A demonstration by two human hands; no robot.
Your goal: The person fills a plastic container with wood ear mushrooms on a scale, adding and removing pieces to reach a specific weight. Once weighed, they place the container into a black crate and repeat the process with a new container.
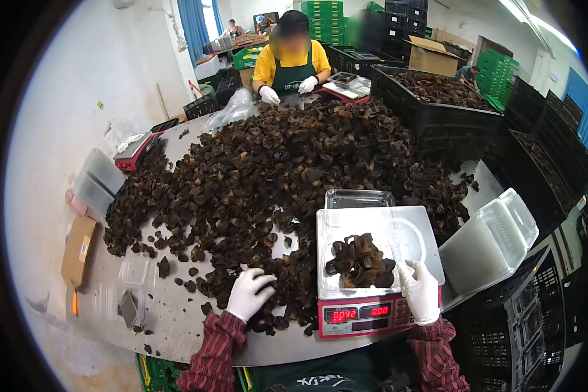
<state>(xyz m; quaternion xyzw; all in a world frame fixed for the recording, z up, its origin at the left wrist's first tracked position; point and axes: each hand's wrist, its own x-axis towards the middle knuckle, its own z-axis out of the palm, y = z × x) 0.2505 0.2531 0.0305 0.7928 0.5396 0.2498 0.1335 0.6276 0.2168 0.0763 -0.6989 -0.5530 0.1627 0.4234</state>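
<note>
My gloved left hand (pixel 250 293) is at the front edge of a big heap of wood ear mushrooms (pixel 294 157), its fingers apart and touching the pieces. On the red and white digital scale (pixel 411 228) rests a clear plastic tray (pixel 330 283) with a clump of wood ear mushrooms (pixel 361 261) in it. The scale's display (pixel 358 313) is lit with red digits. My gloved right hand (pixel 420 291) is at the tray's right side, fingers closed at its rim. Behind the tray lies another clear plastic container (pixel 359 198), partly on the heap.
Stacked clear trays (pixel 493 242) lean right of the scale. A large black crate (pixel 438 124) of mushrooms stands at the back right. Across the table is a co-worker in a yellow shirt (pixel 293 68). A second scale (pixel 137 150) and a cardboard piece (pixel 78 251) sit left.
</note>
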